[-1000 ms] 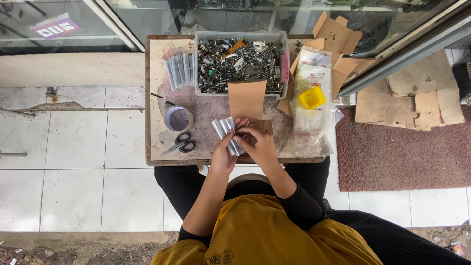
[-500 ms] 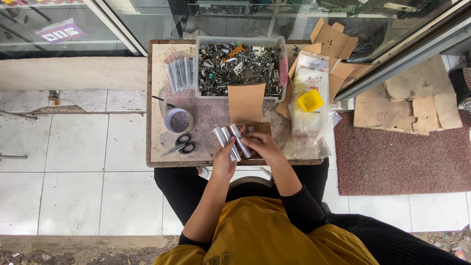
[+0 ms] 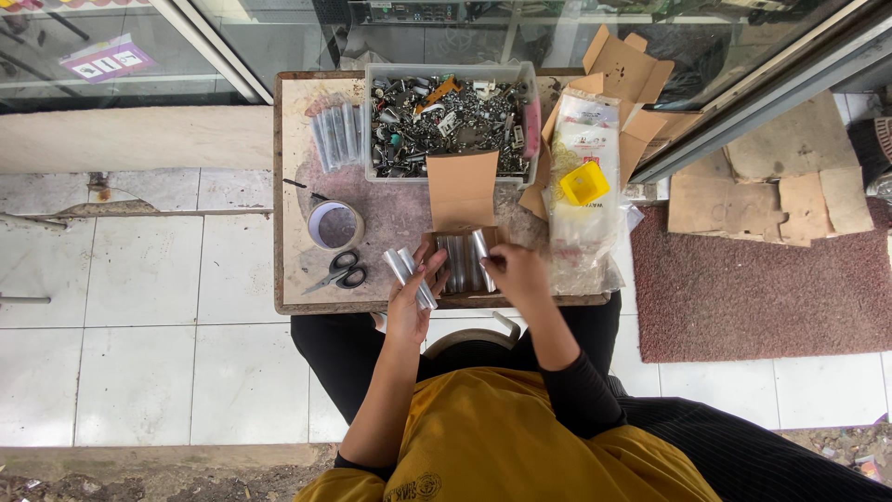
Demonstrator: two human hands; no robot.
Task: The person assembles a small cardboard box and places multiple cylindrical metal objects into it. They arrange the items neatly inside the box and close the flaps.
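Observation:
My left hand (image 3: 413,302) holds two silver metal tubes (image 3: 407,273) near the table's front edge. My right hand (image 3: 517,271) grips one more silver tube (image 3: 481,247) and rests it inside a small open cardboard box (image 3: 462,260), where other tubes lie side by side. The box's flap (image 3: 462,189) stands up behind it. Both hands sit close together over the worn table (image 3: 297,139).
A clear bin (image 3: 450,117) of mixed metal parts stands at the back. Further tubes (image 3: 336,135) lie at the back left, a tape roll (image 3: 335,225) and scissors (image 3: 338,272) at the left. Plastic bags (image 3: 583,186), a yellow cup (image 3: 584,182) and flat cardboard boxes (image 3: 629,74) crowd the right.
The hands have parted: my right hand moved right with one tube down into the box, while my left hand stayed with the other tubes.

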